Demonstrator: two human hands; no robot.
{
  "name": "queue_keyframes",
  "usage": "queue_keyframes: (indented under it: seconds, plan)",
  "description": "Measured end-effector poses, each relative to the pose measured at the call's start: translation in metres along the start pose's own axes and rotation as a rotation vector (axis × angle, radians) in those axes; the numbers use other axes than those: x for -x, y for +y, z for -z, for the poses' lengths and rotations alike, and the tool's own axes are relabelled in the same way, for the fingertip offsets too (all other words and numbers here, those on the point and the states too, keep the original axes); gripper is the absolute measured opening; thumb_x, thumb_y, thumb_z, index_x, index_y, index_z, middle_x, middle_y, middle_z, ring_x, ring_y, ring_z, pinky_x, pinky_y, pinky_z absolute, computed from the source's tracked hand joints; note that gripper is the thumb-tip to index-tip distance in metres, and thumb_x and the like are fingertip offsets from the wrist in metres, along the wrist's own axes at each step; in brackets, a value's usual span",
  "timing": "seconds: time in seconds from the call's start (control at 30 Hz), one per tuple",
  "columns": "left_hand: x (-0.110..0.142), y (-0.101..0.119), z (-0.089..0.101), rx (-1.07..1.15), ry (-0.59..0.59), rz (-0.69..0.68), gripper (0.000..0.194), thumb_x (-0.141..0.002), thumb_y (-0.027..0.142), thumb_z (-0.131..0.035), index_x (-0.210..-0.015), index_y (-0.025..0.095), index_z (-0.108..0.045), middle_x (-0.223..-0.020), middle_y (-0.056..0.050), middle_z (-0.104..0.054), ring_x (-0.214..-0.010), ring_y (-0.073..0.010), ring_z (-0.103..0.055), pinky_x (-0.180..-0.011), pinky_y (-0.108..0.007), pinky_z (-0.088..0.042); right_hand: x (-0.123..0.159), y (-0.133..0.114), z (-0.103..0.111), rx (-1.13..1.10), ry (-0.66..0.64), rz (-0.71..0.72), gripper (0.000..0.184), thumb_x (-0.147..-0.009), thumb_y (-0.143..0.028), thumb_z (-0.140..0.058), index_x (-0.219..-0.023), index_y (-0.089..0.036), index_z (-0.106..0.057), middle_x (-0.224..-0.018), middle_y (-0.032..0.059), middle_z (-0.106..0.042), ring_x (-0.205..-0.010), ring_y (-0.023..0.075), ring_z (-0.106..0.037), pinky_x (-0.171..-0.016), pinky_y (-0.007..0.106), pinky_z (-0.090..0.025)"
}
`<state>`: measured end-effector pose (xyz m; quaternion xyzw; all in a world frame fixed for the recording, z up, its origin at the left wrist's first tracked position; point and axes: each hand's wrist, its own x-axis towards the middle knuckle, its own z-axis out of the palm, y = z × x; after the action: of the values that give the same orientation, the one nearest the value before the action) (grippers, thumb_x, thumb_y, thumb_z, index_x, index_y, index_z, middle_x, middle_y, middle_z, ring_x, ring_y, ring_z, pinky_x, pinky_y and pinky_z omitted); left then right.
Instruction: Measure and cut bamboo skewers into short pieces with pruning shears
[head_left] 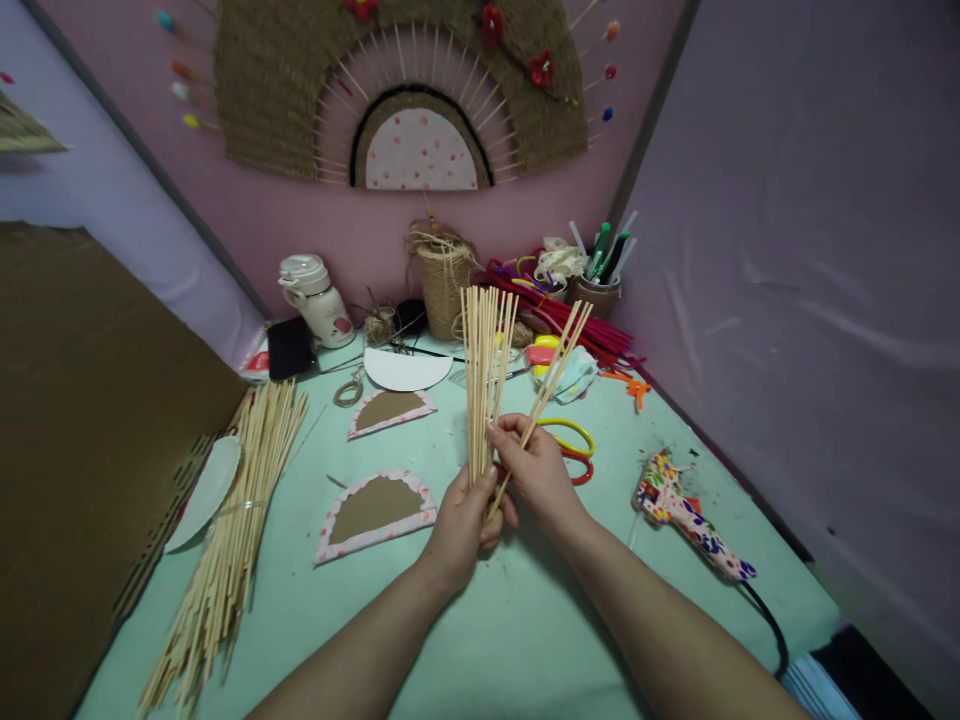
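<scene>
My left hand (463, 520) is closed around the lower part of a bunch of thin wooden sticks (486, 370), held upright and slightly fanned. A few separate sticks (556, 360), leaning to the right, are pinched in my right hand (538, 470), whose fingertips touch the bunch. Scissors with yellow and red handles (576, 438) lie just behind my right hand. To the left of my hands are two half-round cardboard pieces, a nearer one (382, 515) and a farther one (394, 408), both edged in dotted pink-white material.
A tied bundle of sticks (232, 540) lies at left beside a large cardboard sheet (97, 400). A patterned glue gun (690, 515) with a cord rests at right. Along the back stand a white bottle (319, 300), a twine-wrapped pot (444, 285) and a pen cup (596, 292).
</scene>
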<state>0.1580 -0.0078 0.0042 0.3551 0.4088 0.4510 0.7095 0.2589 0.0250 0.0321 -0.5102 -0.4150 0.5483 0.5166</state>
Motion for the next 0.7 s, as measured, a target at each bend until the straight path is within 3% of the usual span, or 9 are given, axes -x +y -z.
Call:
queue_keyframes:
  seconds: [0.2,0.7]
  plan:
    - [0.0009,0.0018,-0.0012,0.019,-0.002,0.005,0.043,-0.079,0.060,-0.058,-0.087,0.021,-0.041,-0.051,0.004,-0.058,-0.031,-0.0021,-0.023,-0.034,-0.015,-0.012,0.0008,-0.0024,-0.0006,-0.060,0.028,0.009,0.032,-0.073,-0.047,-0.069,-0.076,-0.021,-0.050,-0.053,-0.0089,-0.045,-0.043,0.0090,-0.042,-0.042,0.021,-0.034]
    - [-0.0001,0.0017,0.0000,0.036,0.017,0.001,0.041,-0.081,0.058,-0.057,-0.086,0.021,-0.042,-0.052,0.004,-0.058,-0.031,-0.0023,-0.022,-0.033,-0.015,-0.012,0.0015,0.0023,-0.0003,0.017,0.053,0.073,0.029,-0.080,-0.047,-0.062,-0.076,-0.022,-0.047,-0.060,-0.0076,-0.046,-0.048,0.0101,-0.043,-0.046,0.023,-0.036]
